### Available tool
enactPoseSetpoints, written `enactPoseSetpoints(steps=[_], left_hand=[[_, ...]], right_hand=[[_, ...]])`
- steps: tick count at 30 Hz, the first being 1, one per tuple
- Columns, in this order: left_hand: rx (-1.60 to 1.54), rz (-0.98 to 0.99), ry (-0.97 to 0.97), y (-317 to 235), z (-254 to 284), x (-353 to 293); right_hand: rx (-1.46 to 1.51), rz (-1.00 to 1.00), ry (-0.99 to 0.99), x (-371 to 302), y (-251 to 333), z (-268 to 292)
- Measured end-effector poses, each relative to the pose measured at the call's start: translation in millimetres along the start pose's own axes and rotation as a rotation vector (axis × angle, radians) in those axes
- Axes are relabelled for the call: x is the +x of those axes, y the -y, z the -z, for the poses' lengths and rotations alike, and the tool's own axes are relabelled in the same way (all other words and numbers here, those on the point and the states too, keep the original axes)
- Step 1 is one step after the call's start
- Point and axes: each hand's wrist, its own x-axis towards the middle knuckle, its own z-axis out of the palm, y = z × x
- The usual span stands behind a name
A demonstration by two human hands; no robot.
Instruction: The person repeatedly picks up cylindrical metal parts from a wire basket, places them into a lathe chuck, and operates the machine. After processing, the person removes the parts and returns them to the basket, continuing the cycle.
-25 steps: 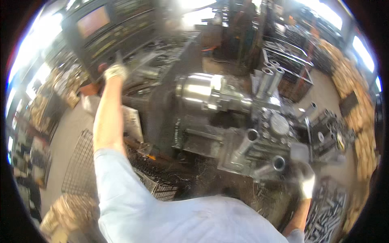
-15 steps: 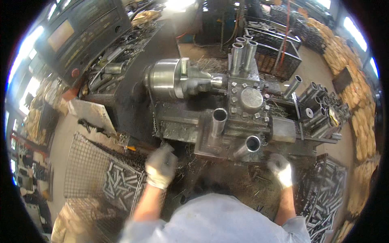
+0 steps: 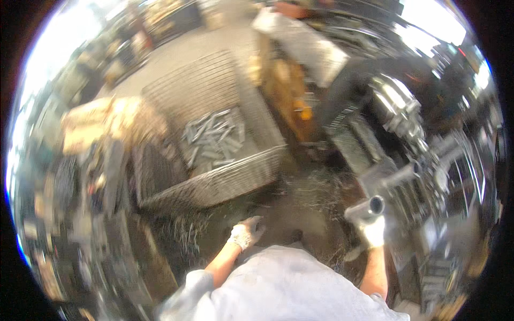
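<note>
My left hand (image 3: 246,234), in a pale glove, is held in front of my body with its fingers apart and nothing in it. On the right, my gloved right hand (image 3: 371,233) is blurred and lies right beside a grey metal tube (image 3: 366,209). Whether it grips that tube or only overlaps it in the picture, I cannot tell. A second metal tube (image 3: 402,174) stands farther off by the lathe. The lathe's shiny round chuck (image 3: 395,97) is at the upper right.
A wire-mesh basket (image 3: 225,182) with several short metal tubes (image 3: 215,135) stands ahead to the left. Behind its left side is a tan sack-like bundle (image 3: 101,120). A pale panel (image 3: 302,45) juts out beside the lathe. Dark debris covers the floor near me.
My view has swung left, bringing the mesh basket toward the middle and shifting the lathe to the right. Both hands remain low in front of me; the right is now beside a tube.
</note>
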Motion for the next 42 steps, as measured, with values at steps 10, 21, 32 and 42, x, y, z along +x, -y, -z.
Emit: enactPoseSetpoints(steps=[10,21,32,42], left_hand=[[-0.376,0.936,-0.424,251,-7,-268],[-1.551,1.242,-2.582,233,-210,-416],[0.020,2.504,-2.181,187,-203,-508],[-0.509,2.160,-2.430,245,-66,-461]], right_hand=[[-0.274,0.710,1.300,-140,171,-371],[0.004,1.265,1.836,-324,361,-586],[-0.292,1.846,2.255,-355,484,-725],[0.606,1.784,2.288,-530,635,-769]])
